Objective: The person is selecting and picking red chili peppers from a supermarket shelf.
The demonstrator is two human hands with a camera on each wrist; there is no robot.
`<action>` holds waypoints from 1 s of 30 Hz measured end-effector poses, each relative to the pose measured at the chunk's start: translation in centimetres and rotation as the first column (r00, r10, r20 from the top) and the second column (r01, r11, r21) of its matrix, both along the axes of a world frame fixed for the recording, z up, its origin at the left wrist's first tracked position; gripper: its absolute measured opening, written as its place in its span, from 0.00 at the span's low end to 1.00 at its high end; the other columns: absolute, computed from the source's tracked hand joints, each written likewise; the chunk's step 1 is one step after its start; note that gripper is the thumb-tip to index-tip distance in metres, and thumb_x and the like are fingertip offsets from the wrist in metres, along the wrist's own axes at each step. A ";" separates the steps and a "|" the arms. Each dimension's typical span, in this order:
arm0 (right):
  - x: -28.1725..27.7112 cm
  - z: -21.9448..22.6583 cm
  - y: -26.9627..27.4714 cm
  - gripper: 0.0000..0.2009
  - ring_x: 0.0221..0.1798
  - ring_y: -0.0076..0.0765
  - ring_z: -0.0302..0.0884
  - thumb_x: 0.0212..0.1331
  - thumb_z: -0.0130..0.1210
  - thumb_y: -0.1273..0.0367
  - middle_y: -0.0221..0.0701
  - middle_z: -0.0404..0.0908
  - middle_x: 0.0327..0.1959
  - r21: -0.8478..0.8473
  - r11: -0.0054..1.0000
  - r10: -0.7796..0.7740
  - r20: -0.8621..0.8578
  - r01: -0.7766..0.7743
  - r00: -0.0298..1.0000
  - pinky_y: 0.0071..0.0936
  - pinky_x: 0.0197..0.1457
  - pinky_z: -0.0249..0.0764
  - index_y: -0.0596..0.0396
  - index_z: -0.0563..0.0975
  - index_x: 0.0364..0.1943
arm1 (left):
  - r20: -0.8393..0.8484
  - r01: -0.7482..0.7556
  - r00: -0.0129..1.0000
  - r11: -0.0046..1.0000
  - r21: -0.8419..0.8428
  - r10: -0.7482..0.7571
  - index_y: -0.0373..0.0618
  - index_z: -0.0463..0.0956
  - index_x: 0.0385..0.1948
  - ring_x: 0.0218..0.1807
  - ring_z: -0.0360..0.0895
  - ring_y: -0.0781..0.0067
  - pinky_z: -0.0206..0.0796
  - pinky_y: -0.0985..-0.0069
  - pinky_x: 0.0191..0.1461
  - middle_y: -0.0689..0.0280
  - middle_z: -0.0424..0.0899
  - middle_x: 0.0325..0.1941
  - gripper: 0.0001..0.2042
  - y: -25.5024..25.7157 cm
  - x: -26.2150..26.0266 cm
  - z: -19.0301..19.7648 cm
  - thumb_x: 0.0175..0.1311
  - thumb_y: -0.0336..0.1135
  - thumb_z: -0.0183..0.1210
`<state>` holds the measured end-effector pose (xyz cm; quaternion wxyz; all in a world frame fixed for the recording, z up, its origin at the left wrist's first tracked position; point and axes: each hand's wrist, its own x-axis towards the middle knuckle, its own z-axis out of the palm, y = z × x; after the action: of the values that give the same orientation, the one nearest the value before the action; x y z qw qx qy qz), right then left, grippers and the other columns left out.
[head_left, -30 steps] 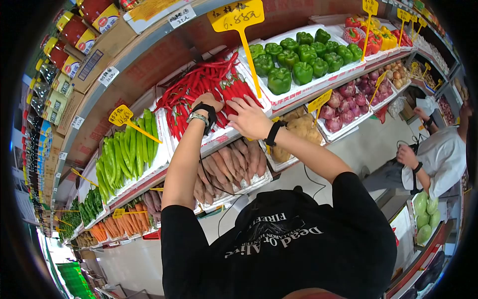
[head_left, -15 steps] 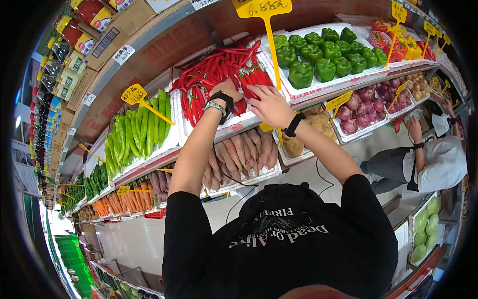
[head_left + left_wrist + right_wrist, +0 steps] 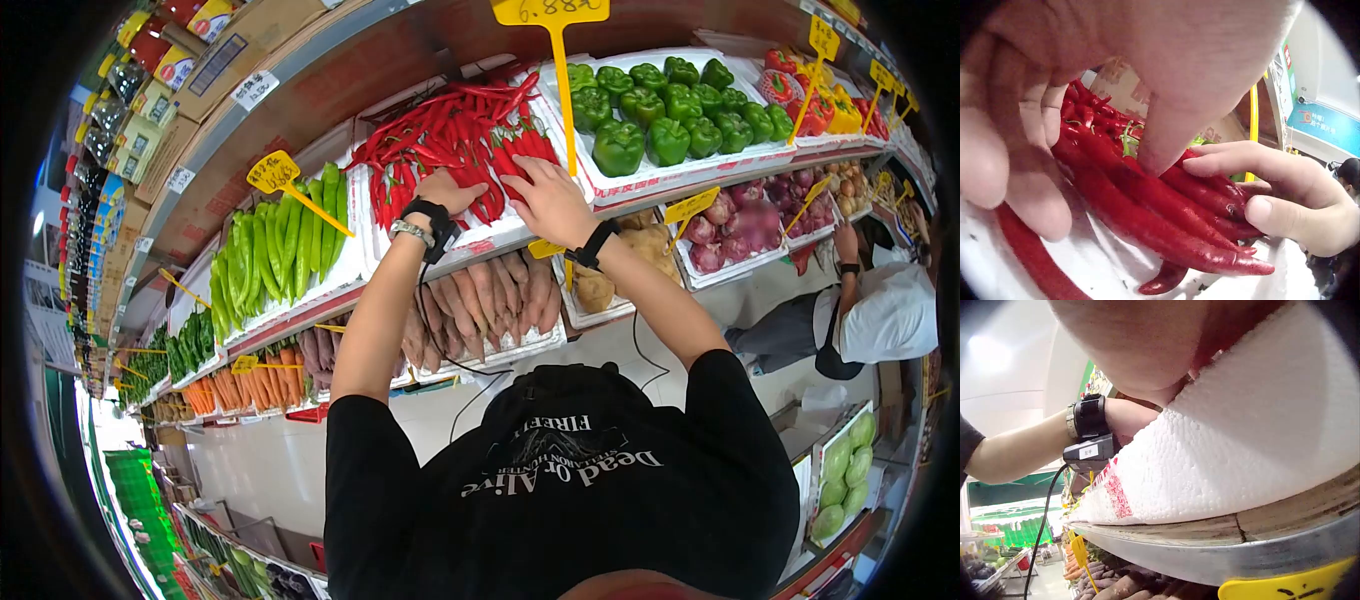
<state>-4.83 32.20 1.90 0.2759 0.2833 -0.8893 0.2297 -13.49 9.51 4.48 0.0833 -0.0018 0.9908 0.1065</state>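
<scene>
Red chili peppers point(image 3: 440, 125) lie heaped in a white foam tray point(image 3: 480, 238). My left hand point(image 3: 448, 192) rests among them at the front. In the left wrist view its straight thumb point(image 3: 1163, 134) touches several long chilies point(image 3: 1141, 215), and its fingers point(image 3: 1038, 194) lie well apart from the thumb at their left. My right hand point(image 3: 555, 203) rests on the right part of the heap, fingers extended. Its thumb and forefinger point(image 3: 1235, 159) touch the chilies from the side. In the right wrist view the tray's foam wall point(image 3: 1222, 437) hides the right fingertips.
Green bell peppers point(image 3: 650, 115) sit right of the chilies, and long green peppers point(image 3: 270, 245) sit left. A yellow price sign point(image 3: 563, 90) stands close by my right hand. Sweet potatoes point(image 3: 480, 305) and potatoes point(image 3: 635, 260) fill the lower shelf. Another person point(image 3: 880, 310) stands at the right.
The head view has shifted, so the shelves appear farther right. Both hands have stayed on the chilies, with the left thumb now stretched out toward the right hand.
</scene>
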 end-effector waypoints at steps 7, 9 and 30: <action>-0.3 0.3 -0.3 0.19 0.68 0.51 0.65 0.60 0.58 0.61 0.46 0.71 0.64 0.018 1.000 0.015 0.002 -0.015 1.000 0.48 0.68 0.61 0.53 0.78 0.54 | -0.051 -0.038 0.998 0.996 0.085 0.042 0.27 0.73 0.48 0.41 0.87 0.57 0.77 0.67 0.48 0.50 0.86 0.33 0.40 2.2 2.2 1.4 0.53 0.64 0.67; -0.4 0.2 -0.3 0.19 0.68 0.52 0.65 0.60 0.58 0.61 0.46 0.71 0.64 0.026 1.000 0.014 -0.012 -0.014 1.000 0.48 0.68 0.61 0.53 0.78 0.53 | 0.009 -0.077 0.997 0.980 0.185 0.076 0.27 0.74 0.47 0.33 0.88 0.61 0.79 0.70 0.41 0.53 0.87 0.26 0.35 1.7 2.2 1.3 0.56 0.59 0.67; -0.4 0.8 -2.9 0.18 0.70 0.43 0.64 0.66 0.51 0.60 0.33 0.81 0.53 0.211 0.972 0.103 0.004 -0.102 0.995 0.59 0.79 0.41 0.47 0.78 0.57 | 0.294 -0.327 0.942 0.650 0.685 0.164 0.29 0.75 0.34 0.25 0.85 0.64 0.81 0.73 0.27 0.54 0.85 0.30 0.13 -1.4 1.7 1.7 0.55 0.30 0.68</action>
<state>-5.18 29.28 2.70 0.2351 0.3572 -0.8919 0.1469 -11.81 8.10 6.21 0.1640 -0.1144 0.8432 0.4990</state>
